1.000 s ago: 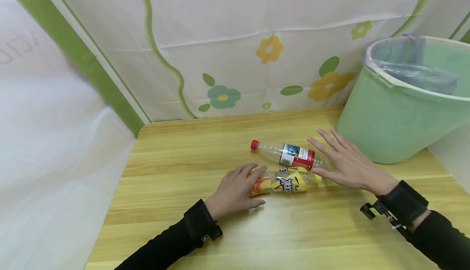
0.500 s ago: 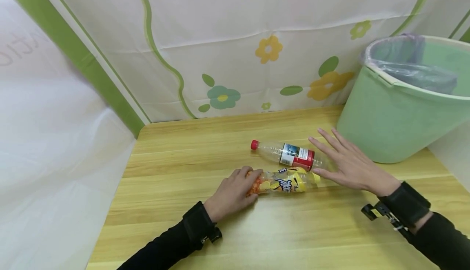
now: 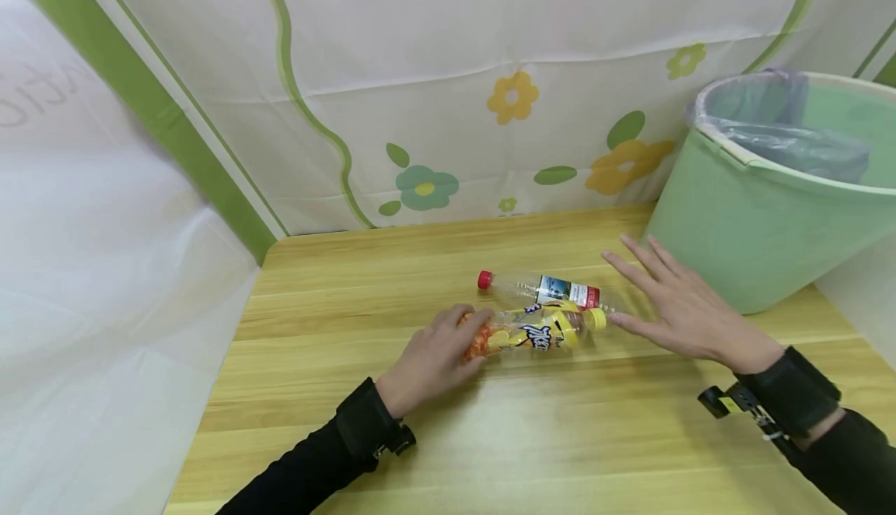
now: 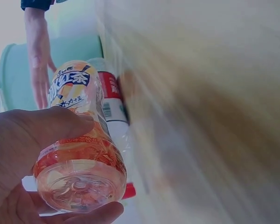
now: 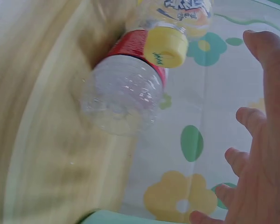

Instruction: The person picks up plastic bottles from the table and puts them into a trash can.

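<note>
My left hand (image 3: 430,359) grips the base end of a clear plastic drink bottle (image 3: 535,334) with a yellow and orange label. In the left wrist view the thumb lies over the bottle's label (image 4: 74,86), with fingers round the far side. Its yellow cap (image 5: 165,46) points toward my right hand (image 3: 689,313), whose fingers are spread and hold nothing. Behind it a second clear bottle (image 3: 518,288) lies on its side, with a red cap (image 3: 484,280) and a red and blue label, partly covered by the first. Its clear base (image 5: 123,93) shows in the right wrist view.
A light green bin (image 3: 756,227) with a thin plastic liner (image 3: 805,149) stands at the right, close beyond my right hand. The wooden table (image 3: 336,297) ends at a white flower-printed cloth (image 3: 448,110) behind. White cloth also hangs at the left.
My left hand has closed round the yellow-labelled bottle's base and shifted it slightly left and back, its cap end now higher over the red-capped bottle. My right hand has moved slightly right.
</note>
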The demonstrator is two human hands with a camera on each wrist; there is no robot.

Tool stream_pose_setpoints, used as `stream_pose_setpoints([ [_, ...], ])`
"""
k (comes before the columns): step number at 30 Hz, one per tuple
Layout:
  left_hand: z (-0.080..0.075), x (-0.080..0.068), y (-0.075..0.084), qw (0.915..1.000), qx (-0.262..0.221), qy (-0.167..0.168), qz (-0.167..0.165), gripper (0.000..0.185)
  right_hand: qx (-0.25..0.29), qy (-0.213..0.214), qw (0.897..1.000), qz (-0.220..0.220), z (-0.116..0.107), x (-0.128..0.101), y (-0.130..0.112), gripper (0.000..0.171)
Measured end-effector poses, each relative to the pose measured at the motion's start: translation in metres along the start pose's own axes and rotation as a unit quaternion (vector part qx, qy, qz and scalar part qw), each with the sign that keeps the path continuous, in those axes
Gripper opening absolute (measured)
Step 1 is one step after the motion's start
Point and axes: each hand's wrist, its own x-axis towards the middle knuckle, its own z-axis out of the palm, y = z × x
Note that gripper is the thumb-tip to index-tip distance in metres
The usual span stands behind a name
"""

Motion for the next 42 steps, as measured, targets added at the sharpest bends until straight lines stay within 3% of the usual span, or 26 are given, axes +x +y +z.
stream_pose_setpoints([
  [11, -0.021, 0.010, -0.013, 0.9990, -0.016, 0.035, 0.021, 0.068, 0.007, 0.027, 1.000, -0.002, -0.022, 0.000, 0.004, 0.092],
  [22, -0.044, 0.034, -0.018, 0.9960, 0.004, 0.078, 0.044, 0.064, 0.002, 0.045, 0.999, 0.011, -0.040, 0.000, 0.005, 0.096],
  [42, -0.056, 0.065, 0.002, 0.9966, 0.018, 0.055, 0.059, 0.059, -0.012, 0.088, 0.996, -0.019, -0.051, 0.007, -0.004, 0.110],
])
